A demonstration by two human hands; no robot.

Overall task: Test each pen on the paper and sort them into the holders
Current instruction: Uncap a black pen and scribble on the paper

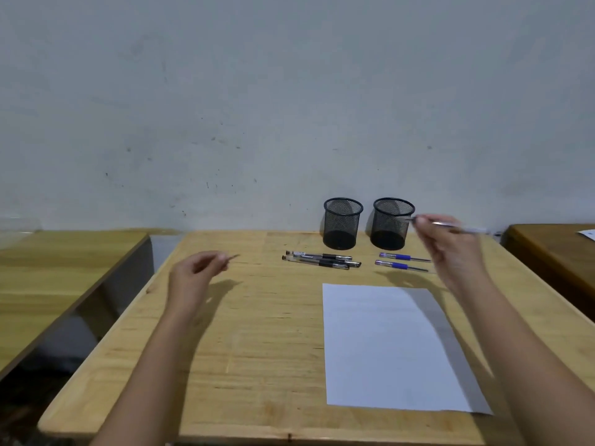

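My right hand [450,246] is raised beside the right mesh holder [391,223] and grips a pen [463,229] that points sideways, blurred by motion. My left hand [196,275] hovers over the left part of the table, pinching a small dark piece [232,257], probably a pen cap. The left mesh holder [342,223] stands next to the right one at the table's back; both look empty. Three black pens [322,260] lie in front of the left holder. Two blue pens [404,262] lie in front of the right holder. A white paper sheet [386,346] lies nearer me.
The wooden table [251,333] stands against a grey wall. Another wooden table [48,268] is to the left across a gap, and a darker one [557,249] with a white sheet sits at the right edge.
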